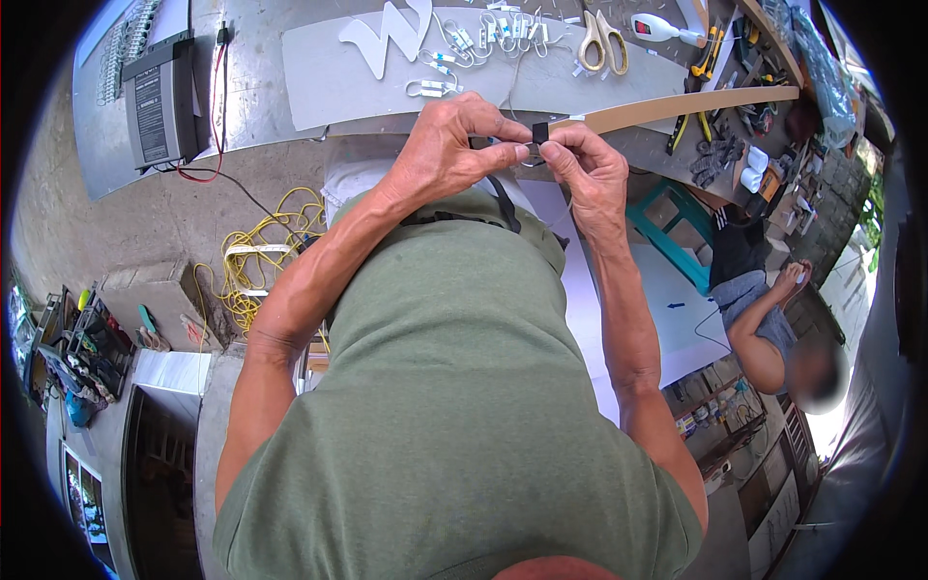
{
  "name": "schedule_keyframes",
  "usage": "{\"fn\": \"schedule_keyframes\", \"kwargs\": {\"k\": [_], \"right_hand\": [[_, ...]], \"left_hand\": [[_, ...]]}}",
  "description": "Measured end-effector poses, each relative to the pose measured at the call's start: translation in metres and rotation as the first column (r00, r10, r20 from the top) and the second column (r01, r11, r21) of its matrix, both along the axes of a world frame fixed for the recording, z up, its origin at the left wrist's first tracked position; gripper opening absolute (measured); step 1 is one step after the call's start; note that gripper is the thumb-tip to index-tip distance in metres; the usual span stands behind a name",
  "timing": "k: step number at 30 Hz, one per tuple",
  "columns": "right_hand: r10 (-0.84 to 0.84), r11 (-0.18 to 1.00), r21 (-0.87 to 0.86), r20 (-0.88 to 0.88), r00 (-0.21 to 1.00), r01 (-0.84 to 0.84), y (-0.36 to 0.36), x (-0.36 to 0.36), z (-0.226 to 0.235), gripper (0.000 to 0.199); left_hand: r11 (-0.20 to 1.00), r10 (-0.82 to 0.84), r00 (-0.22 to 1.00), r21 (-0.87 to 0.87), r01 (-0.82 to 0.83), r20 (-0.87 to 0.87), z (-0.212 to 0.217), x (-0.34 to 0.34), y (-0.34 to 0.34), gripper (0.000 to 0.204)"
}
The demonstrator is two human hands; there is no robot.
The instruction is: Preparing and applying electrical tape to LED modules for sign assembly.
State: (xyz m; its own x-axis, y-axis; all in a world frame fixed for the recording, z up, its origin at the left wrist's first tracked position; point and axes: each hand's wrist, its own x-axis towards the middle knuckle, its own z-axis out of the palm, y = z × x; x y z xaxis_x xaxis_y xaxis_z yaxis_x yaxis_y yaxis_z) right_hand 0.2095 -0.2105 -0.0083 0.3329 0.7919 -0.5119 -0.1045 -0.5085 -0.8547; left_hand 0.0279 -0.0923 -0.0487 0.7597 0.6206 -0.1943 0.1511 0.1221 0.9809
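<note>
- At the edge of a smooth grey metal surface (pixel 256 101), a small flat black strip (pixel 540 132); beyond, a flat white zigzag plate (pixel 379 43), cut off above;
- strip's lower end hidden, material unclear;
- right hand (pixel 594 179): fingers pinched on the strip;
- left hand (pixel 447 145): fingers nearly together beside it; cannot tell if gripping.

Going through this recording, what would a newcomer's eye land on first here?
Probably the broad olive-green fabric shirt filling the centre, then the bare left hand and right hand meeting above it at a small black piece. Beyond them, the white zigzag-shaped cutout stands out on the bench at the top. The bright yellow cable tangle on the floor, left of the torso, also catches attention.
</note>
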Motion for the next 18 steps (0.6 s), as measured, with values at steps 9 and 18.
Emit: {"fn": "schedule_keyframes", "kwargs": {"k": [9,18], "right_hand": [[0.080,0.995,0.045,0.099,0.992,-0.085,0.013,0.000,0.005,0.012],[0.230,0.946,0.083,0.514,0.826,-0.314,0.019,-0.007,0.012,0.012]], "left_hand": [[0.983,0.074,0.995,-0.164,-0.085,-0.073,0.010,0.006,0.008,0.029],[0.965,-0.010,0.991,-0.260,-0.025,-0.132,0.009,0.008,0.011,0.027]]}}
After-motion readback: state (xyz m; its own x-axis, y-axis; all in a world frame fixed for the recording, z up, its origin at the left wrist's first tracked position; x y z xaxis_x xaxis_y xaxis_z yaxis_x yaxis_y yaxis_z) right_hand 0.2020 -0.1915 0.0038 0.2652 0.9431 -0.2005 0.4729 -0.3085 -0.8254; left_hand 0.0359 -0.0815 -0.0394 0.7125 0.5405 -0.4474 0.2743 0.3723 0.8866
